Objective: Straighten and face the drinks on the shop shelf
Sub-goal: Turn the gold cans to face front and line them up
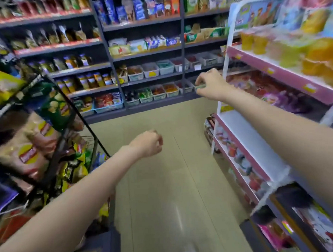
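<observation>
Both forearms filled the lower frame, reaching out over the floor (170,183). At centre the left hand (146,144) hung with fingers loosely curled, holding nothing. Higher, right of centre, the right hand (210,85) had its fingers bent; whether it pinched anything I could not tell (blur). Orange and yellow drinks (257,42) stood on the pink rack (286,75) at upper right, untouched by either hand. Facing them looked not yet begun.
</observation>
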